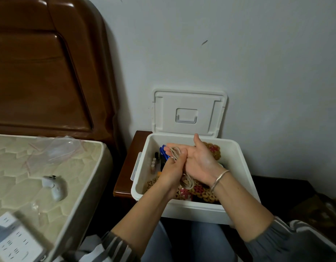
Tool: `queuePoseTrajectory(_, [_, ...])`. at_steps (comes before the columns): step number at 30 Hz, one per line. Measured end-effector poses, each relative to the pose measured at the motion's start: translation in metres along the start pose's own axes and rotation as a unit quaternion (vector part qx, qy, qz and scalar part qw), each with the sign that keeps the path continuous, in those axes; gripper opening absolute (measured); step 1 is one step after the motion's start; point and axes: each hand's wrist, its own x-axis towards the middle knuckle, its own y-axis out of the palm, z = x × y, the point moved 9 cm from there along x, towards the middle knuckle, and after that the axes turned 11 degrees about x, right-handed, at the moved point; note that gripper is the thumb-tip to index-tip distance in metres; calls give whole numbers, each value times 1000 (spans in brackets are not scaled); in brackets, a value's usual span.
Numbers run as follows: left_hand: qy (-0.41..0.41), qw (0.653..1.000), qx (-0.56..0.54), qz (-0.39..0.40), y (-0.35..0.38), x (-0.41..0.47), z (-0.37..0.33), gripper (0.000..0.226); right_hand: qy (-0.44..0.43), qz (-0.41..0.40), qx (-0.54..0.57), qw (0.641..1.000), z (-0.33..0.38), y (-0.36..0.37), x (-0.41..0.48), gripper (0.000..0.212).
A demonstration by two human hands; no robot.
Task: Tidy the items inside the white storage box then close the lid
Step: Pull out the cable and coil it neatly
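Note:
The white storage box [241,167] stands open on a dark wooden nightstand, its lid [188,112] leaning back against the wall. Both hands hover over the box. My left hand [173,171] is closed around a coiled beige cord [175,153], which loops across the fingers of my right hand [199,159]. That hand is palm up, fingers flat, thumb raised, with a silver bangle on the wrist. The cord's lower loops [188,181] hang below the hands. Inside lie woven patterned coasters [213,150], blue pens [162,151] and small bottles [153,164].
A mattress [31,167] with a wooden headboard [40,63] lies to the left. On it rest a white controller [54,186], a clear plastic bag [55,150] and a white power strip [14,241]. The nightstand edge [123,176] shows left of the box.

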Motion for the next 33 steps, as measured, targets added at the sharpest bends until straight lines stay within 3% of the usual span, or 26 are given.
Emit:
queuePoseTrajectory(4, [-24,996,5,85,8,-2,7,23,97,45,-205,973,8,-3,-12,63])
queuePoseTrajectory(6, [-70,990,15,121,6,-3,15,17,48,24,-357,932,30,-8,-18,51])
queuePoseTrajectory(8, [-98,990,-17,101,-6,0,19,13,-77,-61,-460,883,64,-14,-22,36])
queuePoseTrajectory(10, [-79,986,-141,40,-25,8,13,13,-138,-139,-448,872,79,-26,-25,25])
queuePoseTrajectory(11, [-60,973,-221,9,-34,12,9,13,-119,-152,-423,885,72,-32,-24,25])
queuePoseTrajectory(13, [-6,945,-324,-35,-46,19,0,12,-5,-127,-363,923,30,-37,-16,33])
queuePoseTrajectory(14, [21,944,-326,-52,-48,22,-4,12,53,-100,-324,939,5,-34,-12,38])
queuePoseTrajectory(16, [59,958,-263,-100,-50,26,-7,15,96,-84,-227,966,-26,-28,-2,47])
queuePoseTrajectory(20, [92,966,-94,-223,-56,21,-8,24,28,-210,-132,968,-31,-38,19,42])
queuePoseTrajectory(22, [94,963,-30,-252,-56,22,-5,27,-4,-233,-70,970,-33,-41,30,33])
queuePoseTrajectory(25, [75,963,-46,-255,-56,28,1,28,-65,-252,-76,962,-25,-44,42,28])
queuePoseTrajectory(28, [24,967,-152,-204,-61,45,14,26,-123,-270,-156,942,-5,-55,56,14])
queuePoseTrajectory(31, [-4,967,-234,-102,-61,60,18,28,-181,-277,-263,906,25,-65,72,28])
queuePoseTrajectory(33, [-30,964,-254,-75,-70,68,22,25,-218,-276,-308,884,48,-71,81,35])
